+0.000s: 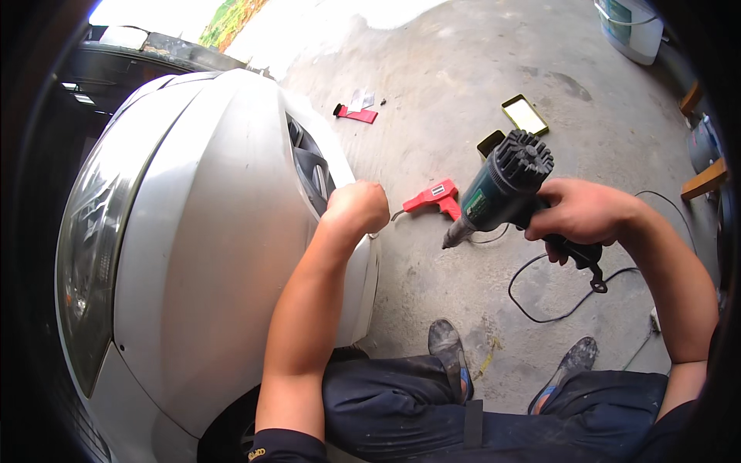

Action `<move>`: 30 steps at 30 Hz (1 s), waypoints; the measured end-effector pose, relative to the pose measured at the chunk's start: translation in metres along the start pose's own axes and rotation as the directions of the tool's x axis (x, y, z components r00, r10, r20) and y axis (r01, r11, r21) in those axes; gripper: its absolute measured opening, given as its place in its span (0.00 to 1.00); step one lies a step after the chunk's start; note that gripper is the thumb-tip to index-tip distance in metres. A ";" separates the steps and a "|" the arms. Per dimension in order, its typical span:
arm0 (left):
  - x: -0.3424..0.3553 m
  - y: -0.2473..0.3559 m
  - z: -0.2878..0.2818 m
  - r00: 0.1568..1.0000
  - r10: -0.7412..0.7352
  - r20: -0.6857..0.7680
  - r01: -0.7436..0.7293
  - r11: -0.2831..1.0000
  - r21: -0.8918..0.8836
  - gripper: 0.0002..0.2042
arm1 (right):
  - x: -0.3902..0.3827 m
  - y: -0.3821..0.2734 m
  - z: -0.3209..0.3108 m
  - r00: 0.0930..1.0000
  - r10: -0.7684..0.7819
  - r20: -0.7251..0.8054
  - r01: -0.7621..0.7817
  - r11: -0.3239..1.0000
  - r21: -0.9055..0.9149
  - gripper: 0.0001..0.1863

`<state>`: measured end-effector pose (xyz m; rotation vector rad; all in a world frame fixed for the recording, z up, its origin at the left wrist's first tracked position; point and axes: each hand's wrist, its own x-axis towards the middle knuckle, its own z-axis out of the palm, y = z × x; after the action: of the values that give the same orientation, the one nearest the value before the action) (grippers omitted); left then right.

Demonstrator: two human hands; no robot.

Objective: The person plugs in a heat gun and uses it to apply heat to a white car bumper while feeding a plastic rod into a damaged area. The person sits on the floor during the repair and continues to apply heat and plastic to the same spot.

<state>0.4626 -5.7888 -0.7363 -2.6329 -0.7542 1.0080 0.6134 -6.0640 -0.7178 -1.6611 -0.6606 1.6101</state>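
Note:
My right hand is wrapped round the black handle of a dark green heat gun. The gun's finned back cap points up and its metal nozzle slants down to the left, apart from the car. Beside the opening in the white car bumper is my left hand, its fingers curled closed. Whatever those fingers may hold is hidden. Beyond the nozzle, a red gun-shaped tool lies on the concrete floor.
A black cable loops over the floor near my shoes. An open yellow-rimmed case and a red strip lie farther off. The headlight is at left. A bucket and wooden legs stand at right.

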 end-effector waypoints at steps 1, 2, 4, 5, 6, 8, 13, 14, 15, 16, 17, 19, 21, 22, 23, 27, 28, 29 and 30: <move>0.001 0.000 -0.001 1.000 0.019 0.009 -0.019 1.000 0.005 0.14 | 0.000 0.001 0.002 1.000 -0.008 0.009 0.008 1.000 0.015 0.15; 0.001 0.000 -0.002 0.999 0.038 0.019 -0.039 0.999 0.009 0.13 | 0.001 0.003 0.003 1.000 -0.016 0.018 0.016 0.999 0.030 0.15; 0.001 0.000 -0.002 0.998 0.061 0.035 -0.061 0.998 0.008 0.13 | 0.005 0.010 0.006 0.999 -0.028 0.040 0.025 0.997 0.070 0.15; 0.001 0.000 -0.002 0.997 0.064 0.041 -0.064 0.998 0.002 0.13 | 0.009 0.015 0.007 0.998 -0.036 0.053 0.031 0.995 0.090 0.15; 0.001 0.000 -0.002 0.997 0.068 0.046 -0.068 0.998 -0.004 0.13 | 0.012 0.018 0.009 0.996 -0.064 0.059 0.056 0.991 0.123 0.15; 0.003 -0.002 0.000 0.998 0.039 0.040 -0.038 0.999 -0.034 0.14 | 0.017 0.024 0.014 0.990 -0.123 0.073 0.108 0.976 0.189 0.14; 0.004 -0.011 0.001 1.000 0.005 0.021 -0.004 0.996 -0.085 0.16 | 0.024 0.029 0.022 0.999 -0.041 0.001 0.039 0.942 0.333 0.15; 0.002 -0.012 0.000 1.000 -0.001 0.020 0.003 0.996 -0.087 0.16 | 0.028 0.030 0.023 1.000 -0.020 -0.015 0.024 0.932 0.360 0.16; 0.002 -0.013 0.000 1.000 -0.007 0.018 0.008 0.996 -0.088 0.16 | 0.033 0.032 0.025 1.000 0.002 -0.031 0.011 0.922 0.388 0.16; 0.002 -0.014 -0.001 0.999 -0.012 0.035 0.015 0.996 -0.087 0.16 | 0.039 0.038 0.028 0.999 -0.008 -0.045 0.027 0.907 0.421 0.17; 0.002 -0.014 -0.001 0.999 -0.005 0.034 0.008 0.997 -0.083 0.16 | 0.041 0.042 0.029 0.998 -0.007 -0.058 0.030 0.907 0.419 0.17; 0.000 -0.014 -0.001 0.999 0.003 0.033 0.000 0.997 -0.071 0.16 | 0.042 0.045 0.030 0.997 -0.008 -0.077 0.039 0.908 0.416 0.16; -0.002 -0.012 -0.002 0.999 0.011 0.040 -0.009 0.999 -0.052 0.16 | 0.042 0.047 0.028 0.996 0.005 -0.089 0.032 0.913 0.406 0.16; -0.002 -0.011 -0.002 0.999 0.014 0.045 -0.012 0.999 -0.044 0.16 | 0.043 0.046 0.027 0.996 0.011 -0.093 0.027 0.916 0.400 0.15; -0.003 -0.010 -0.003 0.998 0.003 0.056 -0.001 0.999 -0.033 0.16 | 0.045 0.045 0.027 0.996 0.002 -0.088 0.033 0.922 0.387 0.15; -0.005 -0.009 -0.005 0.998 -0.015 0.063 0.017 0.999 -0.030 0.16 | 0.042 0.042 0.029 0.998 0.002 -0.068 0.022 0.939 0.345 0.16; -0.005 -0.010 -0.005 0.998 -0.022 0.058 0.024 0.999 -0.034 0.16 | 0.042 0.042 0.030 0.998 0.005 -0.058 0.014 0.941 0.338 0.16; -0.006 -0.011 -0.006 0.998 -0.019 0.059 0.021 0.999 -0.036 0.16 | 0.042 0.043 0.030 0.998 0.005 -0.059 0.015 0.938 0.346 0.16; -0.006 -0.011 -0.005 0.998 -0.016 0.061 0.019 0.999 -0.038 0.16 | 0.043 0.045 0.030 0.998 0.006 -0.060 0.016 0.935 0.355 0.16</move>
<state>0.4586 -5.7828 -0.7251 -2.6335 -0.8165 1.0842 0.5820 -6.0539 -0.7786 -1.4313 -0.3174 1.5618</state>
